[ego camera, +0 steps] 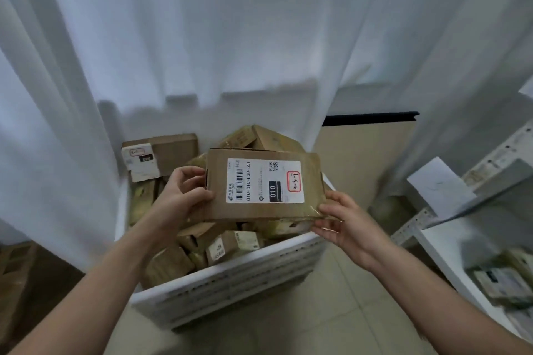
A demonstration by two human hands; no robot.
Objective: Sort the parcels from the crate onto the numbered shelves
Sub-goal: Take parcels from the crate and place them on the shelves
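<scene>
A brown cardboard parcel with a white label reading 010 and a red-boxed handwritten 3-3-7 is held above the crate. My left hand grips its left edge, fingers curled round the side. At its lower right corner, my right hand holds it from below with the thumb on top. The white plastic crate beneath is piled with several more brown parcels, some with labels.
White metal shelves stand at the right with labelled parcels on a lower shelf. White curtains hang behind and to the left of the crate. A beige board leans behind it. Cardboard boxes sit at the far left. Tiled floor lies in front.
</scene>
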